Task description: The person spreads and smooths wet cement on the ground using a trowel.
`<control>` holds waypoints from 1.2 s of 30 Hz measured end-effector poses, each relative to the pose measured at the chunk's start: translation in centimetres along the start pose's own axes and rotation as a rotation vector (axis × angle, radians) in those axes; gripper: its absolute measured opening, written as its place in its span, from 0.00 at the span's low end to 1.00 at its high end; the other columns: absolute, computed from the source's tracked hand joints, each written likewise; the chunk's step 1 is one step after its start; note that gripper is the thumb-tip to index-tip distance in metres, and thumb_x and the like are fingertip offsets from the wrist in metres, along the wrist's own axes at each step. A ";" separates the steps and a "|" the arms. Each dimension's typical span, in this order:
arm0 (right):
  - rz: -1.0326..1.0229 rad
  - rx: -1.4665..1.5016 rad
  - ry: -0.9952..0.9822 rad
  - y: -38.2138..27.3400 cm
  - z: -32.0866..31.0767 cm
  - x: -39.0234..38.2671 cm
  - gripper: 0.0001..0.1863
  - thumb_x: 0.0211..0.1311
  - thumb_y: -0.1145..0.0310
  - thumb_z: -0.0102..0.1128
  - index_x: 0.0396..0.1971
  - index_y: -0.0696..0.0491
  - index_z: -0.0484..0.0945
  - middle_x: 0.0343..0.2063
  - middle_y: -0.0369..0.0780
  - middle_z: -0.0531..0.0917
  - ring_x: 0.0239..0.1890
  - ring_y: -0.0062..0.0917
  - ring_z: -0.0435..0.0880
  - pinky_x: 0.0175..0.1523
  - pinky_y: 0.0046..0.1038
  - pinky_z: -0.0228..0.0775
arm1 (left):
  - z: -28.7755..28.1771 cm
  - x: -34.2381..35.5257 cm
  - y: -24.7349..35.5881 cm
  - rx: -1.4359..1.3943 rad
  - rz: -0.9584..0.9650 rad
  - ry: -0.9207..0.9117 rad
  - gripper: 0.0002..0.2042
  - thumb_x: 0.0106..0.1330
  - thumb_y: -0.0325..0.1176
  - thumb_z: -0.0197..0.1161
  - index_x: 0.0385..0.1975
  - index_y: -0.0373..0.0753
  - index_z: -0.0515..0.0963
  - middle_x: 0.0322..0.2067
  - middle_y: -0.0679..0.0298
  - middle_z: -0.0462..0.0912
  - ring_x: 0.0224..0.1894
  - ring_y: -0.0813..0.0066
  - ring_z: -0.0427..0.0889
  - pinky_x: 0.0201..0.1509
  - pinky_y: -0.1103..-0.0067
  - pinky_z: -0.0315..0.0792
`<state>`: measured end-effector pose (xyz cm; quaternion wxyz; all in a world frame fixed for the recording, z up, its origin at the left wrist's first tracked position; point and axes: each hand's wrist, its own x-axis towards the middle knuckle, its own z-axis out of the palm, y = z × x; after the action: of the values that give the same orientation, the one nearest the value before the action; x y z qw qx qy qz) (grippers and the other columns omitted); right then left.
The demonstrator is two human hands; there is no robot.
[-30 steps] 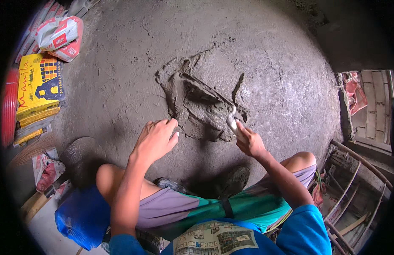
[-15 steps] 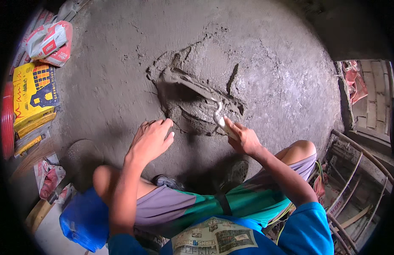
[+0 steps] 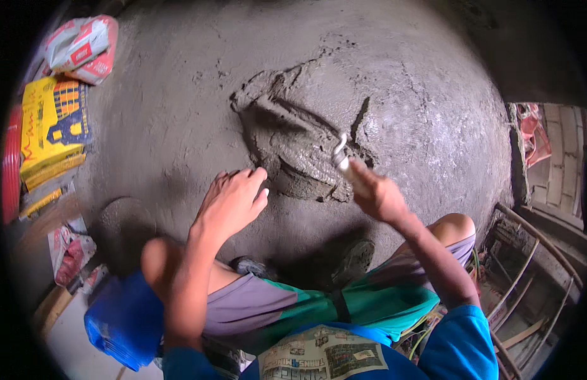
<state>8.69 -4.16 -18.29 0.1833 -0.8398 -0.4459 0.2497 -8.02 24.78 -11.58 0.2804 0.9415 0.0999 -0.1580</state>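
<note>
My right hand (image 3: 383,197) is closed around the pale handle of a trowel (image 3: 341,151). The trowel's bent metal neck shows in front of my fingers. Its blade, coated in grey, lies tilted in a heap of wet mortar (image 3: 312,164). The heap is ridged and spread over a grey cement surface (image 3: 179,120). To the left, my left hand (image 3: 233,199) hovers near the heap's lower left edge, fingers loosely bent and thumb apart, with nothing visible in it.
At the left stand a yellow box (image 3: 49,126), a red-and-white bag (image 3: 84,47) and a red ribbed object (image 3: 12,164). A blue plastic container (image 3: 125,320) is beside my left knee; a dark round pan-like object (image 3: 125,231) lies above it. A metal frame (image 3: 534,266) stands at right.
My right hand has moved slightly right with the trowel, its blade still in the mortar. My left hand has stayed nearly in place. The whole view has shifted a little.
</note>
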 end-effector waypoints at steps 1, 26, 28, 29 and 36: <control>-0.082 0.004 0.086 1.2 -0.8 1.0 0.38 0.54 0.73 0.57 0.68 0.47 0.57 0.47 0.51 0.80 0.32 0.37 0.86 0.35 0.34 0.84 | -0.2 0.0 0.1 0.039 0.007 0.004 0.11 0.63 0.34 0.59 0.42 0.37 0.74 0.35 0.52 0.81 0.38 0.52 0.81 0.45 0.63 0.73; 0.388 0.370 0.004 -7.8 -4.5 4.0 0.29 0.53 0.64 0.62 0.54 0.61 0.68 0.30 0.49 0.82 0.28 0.35 0.83 0.33 0.35 0.76 | -0.2 -2.0 0.2 0.021 0.024 0.005 0.11 0.63 0.35 0.58 0.40 0.36 0.72 0.33 0.52 0.80 0.38 0.52 0.80 0.48 0.63 0.70; 0.448 0.545 -0.080 -7.6 -2.2 8.9 0.28 0.56 0.60 0.61 0.50 0.65 0.68 0.29 0.47 0.82 0.22 0.25 0.81 0.25 0.28 0.75 | -0.1 -2.0 0.5 -0.010 0.016 -0.026 0.11 0.63 0.35 0.58 0.41 0.36 0.73 0.34 0.51 0.80 0.39 0.51 0.79 0.49 0.63 0.70; 0.428 0.628 -0.064 -6.4 0.0 11.3 0.29 0.58 0.58 0.61 0.50 0.65 0.67 0.28 0.47 0.82 0.22 0.25 0.81 0.25 0.28 0.76 | -0.3 -1.8 0.8 -0.004 0.041 -0.020 0.11 0.63 0.35 0.58 0.41 0.36 0.73 0.34 0.51 0.80 0.39 0.51 0.79 0.49 0.63 0.70; 0.283 0.089 -0.122 -1.8 4.4 13.8 0.25 0.69 0.54 0.49 0.46 0.65 0.74 0.24 0.47 0.82 0.24 0.27 0.82 0.23 0.27 0.78 | -0.2 -1.8 0.6 -0.002 -0.039 0.089 0.10 0.63 0.35 0.58 0.37 0.35 0.72 0.30 0.51 0.80 0.35 0.53 0.81 0.47 0.62 0.70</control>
<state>11.55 8.83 -24.39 0.1557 -0.8685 -0.3220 0.3432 -9.43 24.21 -10.51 0.2733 0.9453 0.1304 -0.1214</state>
